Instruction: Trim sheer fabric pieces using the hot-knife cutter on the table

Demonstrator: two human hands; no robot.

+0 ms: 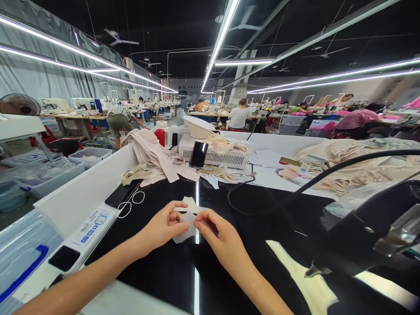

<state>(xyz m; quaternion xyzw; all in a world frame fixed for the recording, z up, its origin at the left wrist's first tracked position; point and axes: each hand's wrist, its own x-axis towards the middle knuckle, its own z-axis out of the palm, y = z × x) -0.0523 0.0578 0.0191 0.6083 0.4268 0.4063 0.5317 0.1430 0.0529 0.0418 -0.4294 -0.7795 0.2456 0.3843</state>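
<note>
Both of my hands meet over a small white fabric piece (pixel 187 218) lying on the glossy black worktop (pixel 170 267). My left hand (pixel 164 225) pinches its left edge with curled fingers. My right hand (pixel 218 232) pinches the right edge, thumb and fingers pressed together. The piece lies flat between them, partly hidden by my fingers.
White-handled scissors (pixel 131 202) and a dark phone (pixel 116 197) lie at the left. Beige fabric (pixel 151 157) is heaped behind, beside a white machine (pixel 213 153) with a propped phone (pixel 198 154). A black iron with its cable (pixel 370 223) sits at right. Other workers sit at distant tables.
</note>
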